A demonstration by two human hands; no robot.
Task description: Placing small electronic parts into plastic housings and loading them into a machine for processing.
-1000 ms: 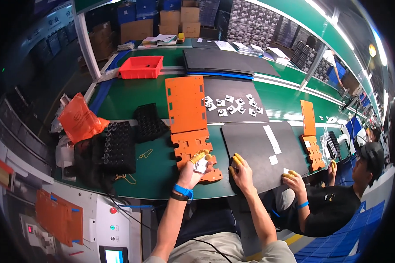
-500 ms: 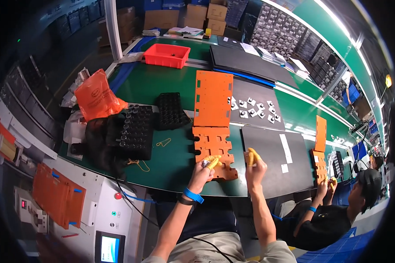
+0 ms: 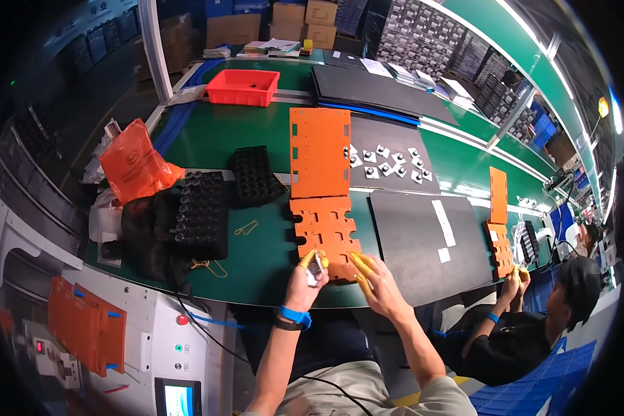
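My left hand [image 3: 302,288], with yellow finger covers, is closed on a small white-and-grey piece [image 3: 313,271] over the near end of an orange slotted fixture [image 3: 326,232]. The piece is partly covered by my fingers, and its exact kind is unclear. At the fixture's near right edge is my right hand [image 3: 381,284], its yellow-covered fingers apart with nothing visible between them. The fixture's flat orange lid [image 3: 319,152] lies folded back away from me. Several small white square pieces with black round parts [image 3: 385,168] lie on a dark mat right of the lid.
Black trays [image 3: 204,215] and an orange plastic bag [image 3: 135,163] sit to the left. A red bin [image 3: 243,88] stands at the back. Dark boards [image 3: 423,243] lie on the right. Farther right, a co-worker [image 3: 527,326] works at another orange fixture [image 3: 499,239].
My right hand has come left and down to the fixture's edge, its fingers now spread. My left hand has turned, showing more of the small piece. The whole view has shifted slightly.
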